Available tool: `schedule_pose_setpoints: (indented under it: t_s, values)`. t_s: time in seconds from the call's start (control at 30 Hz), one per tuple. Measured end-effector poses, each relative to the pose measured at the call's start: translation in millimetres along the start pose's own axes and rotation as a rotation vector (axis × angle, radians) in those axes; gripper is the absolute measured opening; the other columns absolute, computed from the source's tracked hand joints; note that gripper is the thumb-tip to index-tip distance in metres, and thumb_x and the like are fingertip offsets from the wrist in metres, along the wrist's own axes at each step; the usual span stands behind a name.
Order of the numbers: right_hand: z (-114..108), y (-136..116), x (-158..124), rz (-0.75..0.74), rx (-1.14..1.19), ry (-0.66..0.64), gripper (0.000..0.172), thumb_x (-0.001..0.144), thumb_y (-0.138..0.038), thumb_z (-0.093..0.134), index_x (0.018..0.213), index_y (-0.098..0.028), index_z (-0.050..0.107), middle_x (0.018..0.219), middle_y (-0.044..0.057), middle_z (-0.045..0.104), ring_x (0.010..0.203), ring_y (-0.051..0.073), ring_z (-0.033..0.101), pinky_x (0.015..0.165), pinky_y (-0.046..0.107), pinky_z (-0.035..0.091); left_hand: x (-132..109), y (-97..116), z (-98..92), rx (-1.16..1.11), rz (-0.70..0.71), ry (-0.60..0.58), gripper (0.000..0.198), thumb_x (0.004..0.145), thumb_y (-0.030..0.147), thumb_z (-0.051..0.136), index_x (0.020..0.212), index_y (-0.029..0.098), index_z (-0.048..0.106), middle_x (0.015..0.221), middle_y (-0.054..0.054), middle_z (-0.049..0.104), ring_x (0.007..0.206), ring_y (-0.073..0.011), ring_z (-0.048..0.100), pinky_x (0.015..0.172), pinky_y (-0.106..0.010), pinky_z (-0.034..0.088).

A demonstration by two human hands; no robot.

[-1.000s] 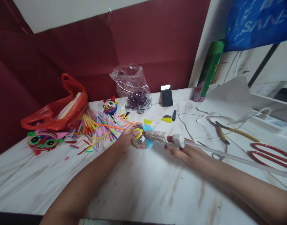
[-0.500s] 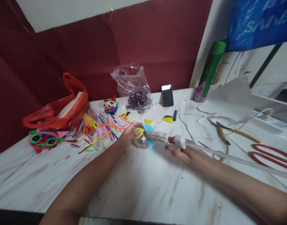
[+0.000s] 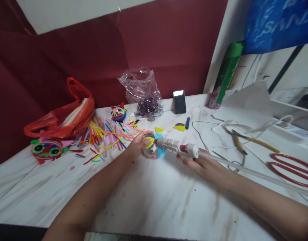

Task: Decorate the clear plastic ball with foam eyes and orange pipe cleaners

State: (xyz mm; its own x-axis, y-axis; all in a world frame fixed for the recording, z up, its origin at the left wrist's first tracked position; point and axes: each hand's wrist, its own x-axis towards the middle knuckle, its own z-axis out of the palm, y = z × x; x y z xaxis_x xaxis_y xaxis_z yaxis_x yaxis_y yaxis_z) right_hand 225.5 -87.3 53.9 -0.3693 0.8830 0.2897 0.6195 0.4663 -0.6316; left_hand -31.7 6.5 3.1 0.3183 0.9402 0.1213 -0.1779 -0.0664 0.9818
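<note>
While the blue-banded ball (image 3: pixel 161 152) stayed about mid-way along the bench (image 3: pixel 154 204), gripped by the left hand (image 3: pixel 136 146) as a second earlier, the right hand (image 3: pixel 197 164) still clutched the glue gun (image 3: pixel 174 146), its tip at the blue band.

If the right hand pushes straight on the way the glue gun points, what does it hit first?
The glue gun in the right hand would likely meet the blue-banded ball first; I cannot tell whether the nozzle touches it.
</note>
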Motion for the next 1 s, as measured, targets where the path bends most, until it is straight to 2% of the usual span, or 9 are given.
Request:
schedule_pose_setpoints:
  t_s: [0.13,0.27,0.47,0.8,1.0]
  values:
    - [0.1,3.0,-2.5,-0.014,-0.007,-0.024,0.033,0.088,-0.041,0.039,0.087,-0.021,0.065,0.084,0.005,0.071,0.075,0.022,0.067,0.067,0.031,0.054,-0.2,0.6,0.1,-0.022,-0.015,-0.007,0.048,0.069,0.033,0.076,0.112,0.019,0.060,0.113,-0.008,0.064,0.092,-0.0187,0.063,0.081,-0.029,0.047]
    - [-0.7,0.7,-4.5,-0.016,-0.007,-0.025,0.028,0.086,-0.037,0.042,0.087,-0.022,0.066,0.084,0.005,0.071,0.075,0.022,0.067,0.066,0.030,0.054,0.5,0.7,1.0,-0.057,-0.029,0.003,0.049,0.069,0.033,0.076,0.112,0.018,0.058,0.107,-0.007,0.066,0.088,-0.0185,0.064,0.079,-0.030,0.047]
    - [-0.9,-3.2,-1.2,-0.013,0.011,-0.003,0.029,0.087,-0.039,0.040,0.085,-0.021,0.063,0.084,0.005,0.072,0.078,0.023,0.067,0.070,0.032,0.054,-0.1,3.0,2.9,-0.047,-0.027,0.005,0.048,0.067,0.032,0.077,0.110,0.019,0.061,0.110,-0.007,0.064,0.089,-0.0177,0.063,0.078,-0.028,0.047]
    - [-5.5,-4.5,-3.2,0.023,-0.013,-0.023,0.032,0.087,-0.041,0.040,0.085,-0.022,0.065,0.081,0.004,0.071,0.074,0.023,0.066,0.064,0.032,0.054,0.9,0.3,0.6,-0.001,0.005,-0.002,0.044,0.069,0.032,0.076,0.109,0.020,0.062,0.114,-0.007,0.063,0.095,-0.0185,0.062,0.083,-0.028,0.046]
    - [-4.5,-4.6,-3.7,0.010,-0.019,-0.032,0.032,0.087,-0.042,0.040,0.085,-0.022,0.065,0.080,0.004,0.070,0.075,0.022,0.066,0.069,0.031,0.054,1.0,1.4,2.3,-0.049,-0.029,0.009,0.045,0.066,0.031,0.077,0.107,0.019,0.062,0.109,-0.006,0.065,0.091,-0.0182,0.063,0.080,-0.029,0.047]
